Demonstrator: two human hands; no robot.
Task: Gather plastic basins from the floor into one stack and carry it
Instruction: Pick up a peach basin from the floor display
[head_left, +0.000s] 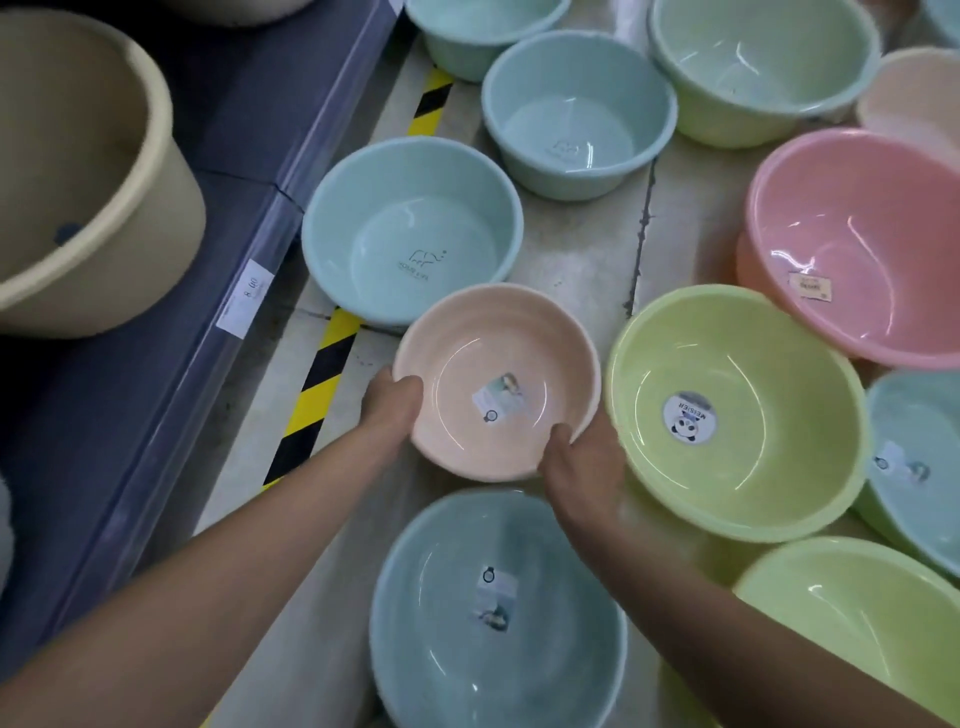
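Teal basin (498, 613) nearest cam, on floor (576, 260) below the arms. Both hands closed on peach basin (496, 382): left hand (392, 402) on its left rim w/ thumb inside, right hand (582, 457) on near-right rim. Peach one looked lifted, btwn blue basin (413, 231) & green basin (737, 410). Best: keep it level, nest small into larger, seat rims square so stack won't jam.

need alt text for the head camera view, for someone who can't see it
Two bare hands, left hand and right hand, grip a small peach basin by its rim above a floor crowded with blue, green and pink plastic basins. A blue basin lies just below it, a green basin to its right, and a shelf runs along the left.
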